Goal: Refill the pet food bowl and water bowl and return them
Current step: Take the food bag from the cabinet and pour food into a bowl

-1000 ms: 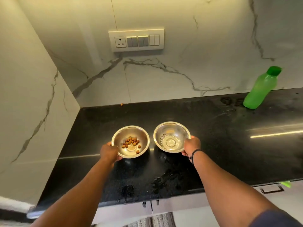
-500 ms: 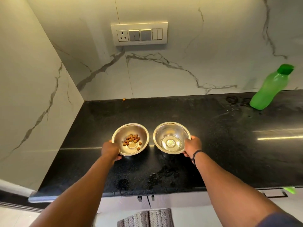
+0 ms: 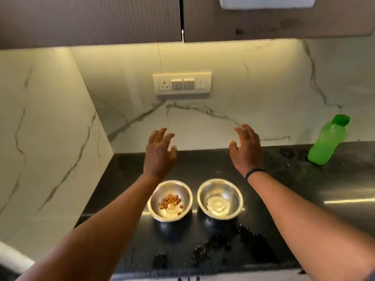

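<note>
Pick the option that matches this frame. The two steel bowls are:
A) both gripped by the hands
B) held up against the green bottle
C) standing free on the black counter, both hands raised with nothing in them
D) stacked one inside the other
C: the kibble bowl and the water bowl stand side by side on the counter, while the left hand and right hand hover beyond them, fingers spread and holding nothing.

Home kitchen; black countertop point(image 3: 284, 191), marble backsplash point(image 3: 253, 94), overhead cabinets point(image 3: 91, 19)
</note>
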